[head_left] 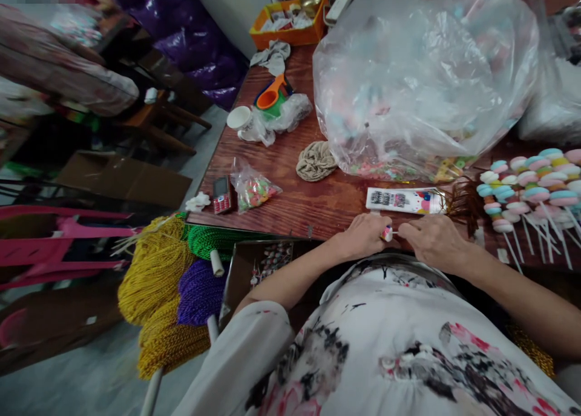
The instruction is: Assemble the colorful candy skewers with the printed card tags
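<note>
At the table's front edge, close to my body, my left hand point(362, 235) is closed on a small lollipop point(387, 232) with a colourful head. Its short white stick points right, and my right hand point(432, 239) pinches the end of that stick. Just beyond my hands lies a white printed packet point(403, 200). Brown twist ties point(463, 199) lie at its right end. Several marshmallow skewers point(535, 189) on white sticks are piled to the right of my right hand.
A large clear plastic bag point(426, 89) fills the back of the table point(290, 213). A phone point(222, 194), a small candy bag point(254, 189), a cup point(239, 119) and an orange basket point(288, 37) stand left. Below are an open box point(240, 270) and cord bundles point(157, 270). Someone sits far left.
</note>
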`<move>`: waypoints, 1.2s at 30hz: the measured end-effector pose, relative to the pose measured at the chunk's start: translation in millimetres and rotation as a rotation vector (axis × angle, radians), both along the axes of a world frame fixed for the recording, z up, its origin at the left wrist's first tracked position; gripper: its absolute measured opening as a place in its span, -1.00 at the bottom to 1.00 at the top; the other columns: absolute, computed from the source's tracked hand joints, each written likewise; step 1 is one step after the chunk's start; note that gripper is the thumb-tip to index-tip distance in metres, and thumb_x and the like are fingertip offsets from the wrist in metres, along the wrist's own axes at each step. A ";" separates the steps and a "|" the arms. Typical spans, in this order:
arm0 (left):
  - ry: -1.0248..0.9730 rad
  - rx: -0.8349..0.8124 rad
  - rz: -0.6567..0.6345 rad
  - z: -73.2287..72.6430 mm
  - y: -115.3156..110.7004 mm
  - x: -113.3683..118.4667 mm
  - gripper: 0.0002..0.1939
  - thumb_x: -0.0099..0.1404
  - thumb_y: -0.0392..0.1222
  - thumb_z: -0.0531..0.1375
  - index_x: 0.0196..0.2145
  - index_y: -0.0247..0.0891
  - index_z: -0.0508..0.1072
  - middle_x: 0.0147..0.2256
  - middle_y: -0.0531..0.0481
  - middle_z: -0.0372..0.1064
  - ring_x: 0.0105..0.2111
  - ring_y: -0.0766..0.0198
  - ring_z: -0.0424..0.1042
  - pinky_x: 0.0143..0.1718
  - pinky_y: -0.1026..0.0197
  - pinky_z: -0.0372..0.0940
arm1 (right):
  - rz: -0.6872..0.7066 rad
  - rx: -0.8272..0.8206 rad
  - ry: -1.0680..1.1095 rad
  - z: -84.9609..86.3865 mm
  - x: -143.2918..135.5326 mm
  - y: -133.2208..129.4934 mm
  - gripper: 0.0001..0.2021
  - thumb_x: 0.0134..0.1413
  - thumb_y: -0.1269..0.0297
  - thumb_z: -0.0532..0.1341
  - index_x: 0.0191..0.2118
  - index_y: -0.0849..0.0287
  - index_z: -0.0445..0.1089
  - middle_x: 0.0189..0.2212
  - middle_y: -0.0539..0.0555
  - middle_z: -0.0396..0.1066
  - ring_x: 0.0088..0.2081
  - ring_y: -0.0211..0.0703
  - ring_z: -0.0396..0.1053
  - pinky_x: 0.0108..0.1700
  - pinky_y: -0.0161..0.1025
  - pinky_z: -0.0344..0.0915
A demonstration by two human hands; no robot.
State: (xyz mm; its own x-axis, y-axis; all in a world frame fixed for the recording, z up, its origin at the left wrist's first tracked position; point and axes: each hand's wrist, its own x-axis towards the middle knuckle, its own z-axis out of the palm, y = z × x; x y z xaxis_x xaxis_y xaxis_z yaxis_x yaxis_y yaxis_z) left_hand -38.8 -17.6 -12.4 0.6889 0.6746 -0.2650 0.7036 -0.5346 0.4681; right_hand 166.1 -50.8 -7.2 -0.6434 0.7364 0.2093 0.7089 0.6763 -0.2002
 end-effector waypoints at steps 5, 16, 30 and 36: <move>-0.168 -0.169 0.090 2.2 9.0 -11.3 -0.59 0.08 0.11 0.34 -0.30 -0.27 0.44 -0.40 0.07 0.44 -0.37 0.30 0.40 -0.36 0.31 0.17 | 0.111 0.254 0.145 6.6 11.1 4.6 -0.81 0.17 0.49 0.09 -0.21 0.22 0.44 -0.41 0.09 0.44 -0.34 -0.19 0.31 -0.26 -0.24 0.10; 0.127 0.124 -0.021 11.5 -1.3 -9.2 -0.79 0.25 -0.25 0.13 -0.13 -0.26 0.37 -0.21 -0.10 0.48 -0.18 0.09 0.48 -0.21 0.15 0.28 | -0.135 -0.079 0.074 2.2 35.9 1.9 -0.74 0.27 0.35 0.01 -0.33 0.18 0.42 -0.55 0.05 0.42 -0.50 -0.21 0.29 -0.35 -0.24 0.06; -0.121 -0.181 0.009 9.8 4.6 -10.5 -0.52 0.15 0.11 0.30 -0.12 -0.28 0.39 -0.26 -0.03 0.46 -0.24 0.19 0.43 -0.20 0.21 0.28 | -0.048 -0.127 0.010 8.1 0.1 6.4 -0.77 0.15 0.44 0.03 -0.39 0.20 0.42 -0.60 0.06 0.36 -0.51 -0.21 0.23 -0.38 -0.23 -0.02; -0.373 -0.620 -0.006 12.6 16.0 -28.3 -0.50 0.11 0.10 0.33 -0.12 -0.30 0.40 -0.33 0.08 0.37 -0.35 0.36 0.35 -0.28 0.32 0.26 | 0.108 0.124 0.160 21.3 24.3 14.2 -0.79 0.14 0.48 0.05 -0.36 0.16 0.42 -0.48 0.08 0.46 -0.41 -0.19 0.33 -0.24 -0.20 0.15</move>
State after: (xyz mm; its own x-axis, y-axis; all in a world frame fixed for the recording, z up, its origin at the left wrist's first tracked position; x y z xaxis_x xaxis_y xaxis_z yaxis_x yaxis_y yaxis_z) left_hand -67.1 -1.6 0.2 0.8112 0.4725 -0.3445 0.4357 -0.0955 0.8950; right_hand 190.4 -36.6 14.0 -0.6680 0.6277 0.3997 0.5972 0.7727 -0.2154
